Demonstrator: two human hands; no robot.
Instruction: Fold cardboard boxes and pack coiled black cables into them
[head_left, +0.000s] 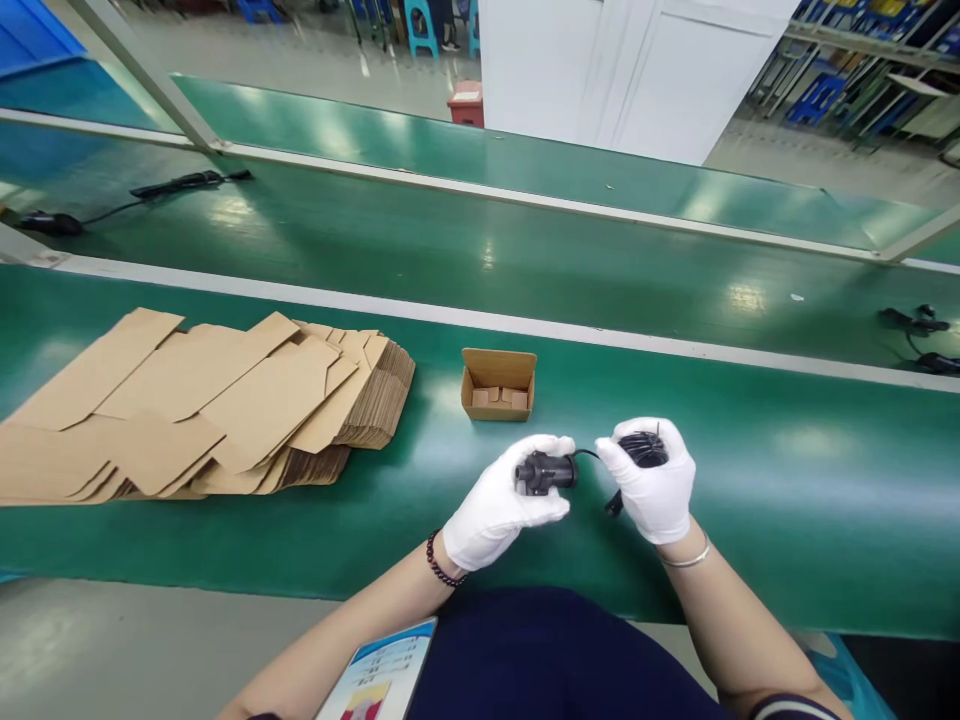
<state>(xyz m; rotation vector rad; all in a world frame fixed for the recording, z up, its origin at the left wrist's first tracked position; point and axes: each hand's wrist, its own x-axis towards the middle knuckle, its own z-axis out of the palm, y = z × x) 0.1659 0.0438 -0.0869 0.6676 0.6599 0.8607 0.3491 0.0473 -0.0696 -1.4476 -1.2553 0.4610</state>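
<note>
White-gloved, the left hand [499,505] is closed around a small black device [546,472], holding it just above the green counter [750,470]. The right hand [654,485], also gloved, is curled around the coiled black cable [643,448] that runs from the device. Just beyond the hands an open cardboard box [498,385] stands on the counter. A pile of flat cardboard blanks [225,410] lies well to its left.
</note>
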